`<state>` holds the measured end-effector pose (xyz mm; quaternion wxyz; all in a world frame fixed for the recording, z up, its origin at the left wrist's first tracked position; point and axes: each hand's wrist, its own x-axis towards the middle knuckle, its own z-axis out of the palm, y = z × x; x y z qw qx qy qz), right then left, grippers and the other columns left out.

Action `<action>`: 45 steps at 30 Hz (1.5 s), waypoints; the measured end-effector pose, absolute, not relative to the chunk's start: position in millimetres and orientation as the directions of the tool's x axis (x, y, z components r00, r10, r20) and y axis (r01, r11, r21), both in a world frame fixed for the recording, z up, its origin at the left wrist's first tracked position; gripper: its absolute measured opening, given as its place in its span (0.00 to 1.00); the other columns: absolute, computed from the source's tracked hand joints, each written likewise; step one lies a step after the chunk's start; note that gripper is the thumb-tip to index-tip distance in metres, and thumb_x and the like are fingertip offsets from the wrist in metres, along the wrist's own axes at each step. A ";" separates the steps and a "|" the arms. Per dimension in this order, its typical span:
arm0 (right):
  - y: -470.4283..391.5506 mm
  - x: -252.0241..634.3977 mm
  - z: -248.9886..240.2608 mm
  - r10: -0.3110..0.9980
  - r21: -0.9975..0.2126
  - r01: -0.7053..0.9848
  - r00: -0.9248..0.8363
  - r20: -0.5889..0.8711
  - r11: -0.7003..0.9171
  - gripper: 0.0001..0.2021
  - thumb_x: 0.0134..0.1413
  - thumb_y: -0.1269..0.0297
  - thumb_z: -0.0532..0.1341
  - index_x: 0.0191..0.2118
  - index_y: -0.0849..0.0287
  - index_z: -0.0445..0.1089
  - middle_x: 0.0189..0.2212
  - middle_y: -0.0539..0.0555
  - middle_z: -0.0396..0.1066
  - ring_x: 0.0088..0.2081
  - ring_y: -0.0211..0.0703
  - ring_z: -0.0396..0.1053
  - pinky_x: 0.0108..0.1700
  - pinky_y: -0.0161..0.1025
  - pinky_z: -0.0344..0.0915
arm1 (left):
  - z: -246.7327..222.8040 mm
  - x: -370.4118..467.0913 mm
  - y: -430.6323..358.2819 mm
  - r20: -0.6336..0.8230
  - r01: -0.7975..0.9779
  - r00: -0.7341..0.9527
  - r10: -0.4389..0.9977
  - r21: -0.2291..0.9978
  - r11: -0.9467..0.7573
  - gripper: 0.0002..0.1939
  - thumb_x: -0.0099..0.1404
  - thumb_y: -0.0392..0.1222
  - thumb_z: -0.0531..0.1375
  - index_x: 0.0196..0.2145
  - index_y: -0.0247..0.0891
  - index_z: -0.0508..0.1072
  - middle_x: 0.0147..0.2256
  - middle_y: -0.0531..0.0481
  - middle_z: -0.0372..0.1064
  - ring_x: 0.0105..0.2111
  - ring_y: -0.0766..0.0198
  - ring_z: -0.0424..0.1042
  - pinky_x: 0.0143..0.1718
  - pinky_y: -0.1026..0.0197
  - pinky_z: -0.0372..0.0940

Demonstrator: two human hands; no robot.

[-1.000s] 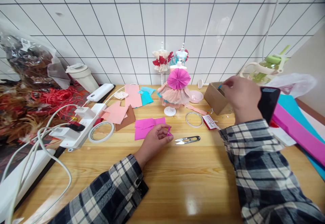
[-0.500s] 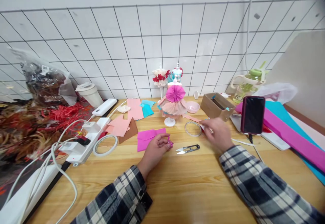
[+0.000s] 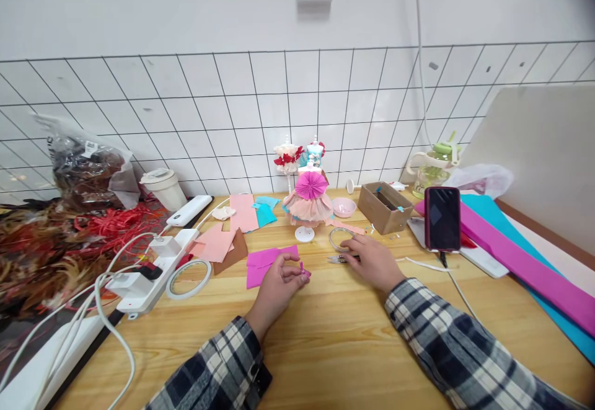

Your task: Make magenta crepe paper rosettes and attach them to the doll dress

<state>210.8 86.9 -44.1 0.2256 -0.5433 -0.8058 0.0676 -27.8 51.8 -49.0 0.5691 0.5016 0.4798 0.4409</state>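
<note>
My left hand (image 3: 281, 286) pinches a small gathered scrap of magenta crepe paper (image 3: 305, 273) at its fingertips, just right of a flat magenta sheet (image 3: 258, 268). My right hand (image 3: 376, 262) is closed over the handle of small thread snips (image 3: 336, 259), their blades pointing left. Its fingers hide most of the handle. A roll of clear tape (image 3: 331, 239) lies just beyond these fingers. Behind both hands stands a mini dress form (image 3: 307, 208) wearing a peach ruffled skirt and a magenta pleated fan.
Two more dress forms stand behind, one with red trim (image 3: 287, 160). A cardboard box (image 3: 383, 211), pink bowl (image 3: 344, 207) and propped phone (image 3: 442, 219) are at right. A power strip (image 3: 179, 249), larger tape roll (image 3: 171, 286), and red and brown feathers (image 3: 106, 221) occupy the left.
My right hand has moved left from beside the tape roll and taken hold of the thread snips, which have shifted away from me. My left hand keeps the magenta scrap. The camera view has tilted up.
</note>
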 end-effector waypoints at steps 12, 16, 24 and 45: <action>63.6 146.8 -57.4 0.969 -0.905 0.385 -0.224 0.101 0.183 0.08 0.47 0.61 0.62 0.32 0.58 0.76 0.24 0.50 0.72 0.24 0.35 0.60 0.26 0.33 0.57 | -54.2 -15.9 47.3 -0.072 0.080 0.212 0.975 0.995 0.056 0.28 0.51 0.44 0.67 0.46 0.38 0.59 0.28 0.52 0.73 0.32 0.62 0.75 0.38 0.60 0.66; 63.9 150.2 -56.8 0.962 -0.924 0.345 -0.262 0.074 0.165 0.07 0.47 0.62 0.63 0.31 0.59 0.75 0.22 0.48 0.70 0.22 0.33 0.57 0.24 0.31 0.54 | -52.7 -17.7 44.8 -0.079 0.098 0.219 0.973 0.993 0.058 0.28 0.51 0.43 0.67 0.47 0.38 0.60 0.28 0.52 0.73 0.32 0.62 0.75 0.39 0.59 0.67; 62.9 146.7 -59.9 0.958 -0.935 0.315 -0.277 0.073 0.162 0.05 0.47 0.65 0.60 0.28 0.61 0.69 0.20 0.46 0.64 0.22 0.32 0.57 0.25 0.31 0.55 | -51.3 -17.6 44.9 -0.052 0.055 0.217 0.975 0.998 0.041 0.12 0.52 0.46 0.65 0.31 0.36 0.71 0.31 0.47 0.74 0.33 0.61 0.74 0.39 0.58 0.68; 55.2 168.6 -52.9 0.751 -0.440 0.632 -0.636 0.177 0.638 0.03 0.49 0.66 0.62 0.31 0.58 0.71 0.28 0.51 0.68 0.34 0.40 0.64 0.37 0.35 0.56 | -55.5 -37.0 49.9 0.049 0.683 0.401 0.915 0.650 -0.334 0.11 0.56 0.50 0.61 0.27 0.40 0.78 0.31 0.48 0.73 0.34 0.60 0.69 0.38 0.60 0.61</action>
